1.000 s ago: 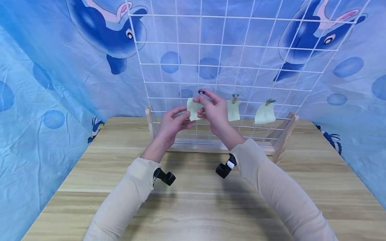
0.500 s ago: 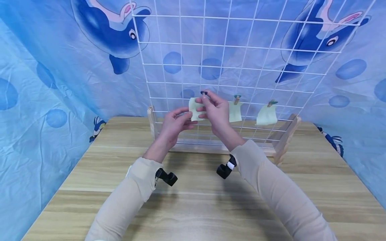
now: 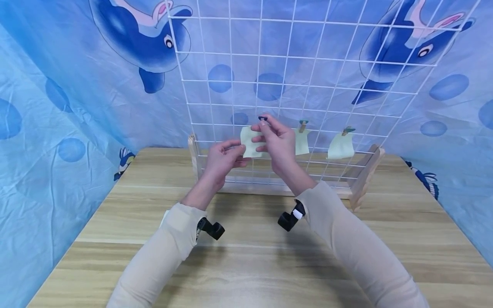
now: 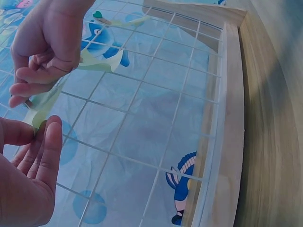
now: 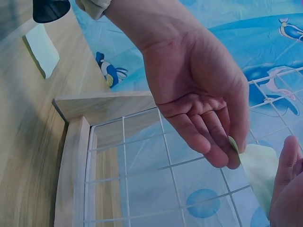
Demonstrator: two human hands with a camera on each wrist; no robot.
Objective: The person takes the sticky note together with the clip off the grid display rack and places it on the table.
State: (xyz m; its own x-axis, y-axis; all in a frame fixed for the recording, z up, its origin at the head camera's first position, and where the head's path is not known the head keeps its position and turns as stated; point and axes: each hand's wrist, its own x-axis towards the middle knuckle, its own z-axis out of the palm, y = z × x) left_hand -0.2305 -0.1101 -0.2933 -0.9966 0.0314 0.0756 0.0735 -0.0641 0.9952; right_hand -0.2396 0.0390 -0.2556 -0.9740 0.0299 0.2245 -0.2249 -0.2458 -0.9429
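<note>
My left hand (image 3: 222, 159) pinches the lower left edge of a pale green paper note (image 3: 248, 143) between thumb and fingers; the pinch shows up close in the left wrist view. My right hand (image 3: 280, 143) covers the note's right part. Between its thumb and index finger it pinches a small dark-topped clothespin (image 3: 262, 118) above the note, mostly hidden by the fingers. The note is in front of a white wire grid (image 3: 269, 81). To its right, two more green notes (image 3: 302, 141) hang from the grid by green-topped clothespins (image 3: 303, 125).
The grid stands in a wooden base (image 3: 254, 188) with side supports (image 3: 363, 179) on a wooden table (image 3: 246, 265). Another pale green paper (image 5: 42, 49) lies on the table near the left sleeve. A blue dolphin-print curtain (image 3: 77, 107) surrounds the back and sides.
In the last half second the right hand and clothespin have shifted slightly right, and the note's lower edge sits a little lower. Both hands keep their grips.
</note>
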